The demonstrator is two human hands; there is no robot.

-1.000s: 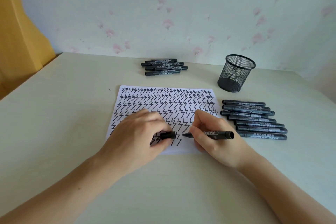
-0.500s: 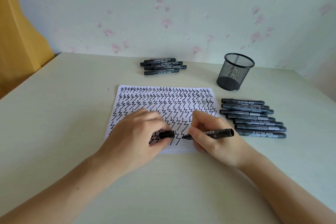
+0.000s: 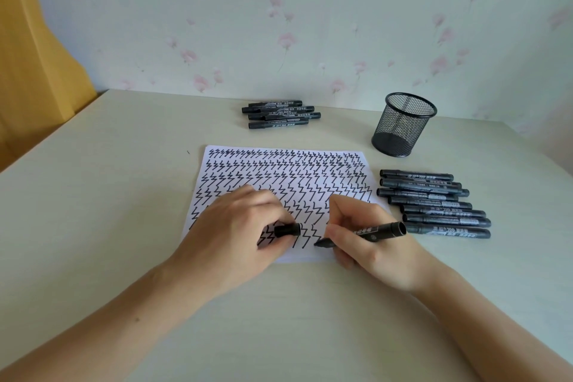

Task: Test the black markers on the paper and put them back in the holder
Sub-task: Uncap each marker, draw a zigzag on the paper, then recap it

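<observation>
A white sheet of paper covered in black zigzag marks lies in the middle of the table. My right hand grips an uncapped black marker with its tip on the paper's lower edge. My left hand rests on the paper and pinches the marker's black cap. A black mesh holder stands empty at the back right. Several capped markers lie in a row right of the paper. Another small pile of markers lies behind the paper.
A pale table meets a flowered wall at the back. A yellow curtain hangs at the far left. The table's right edge runs close behind the marker row.
The marker tip has moved slightly right and down along the paper's bottom row, adding to a zigzag. My left hand has stayed put with the cap.
</observation>
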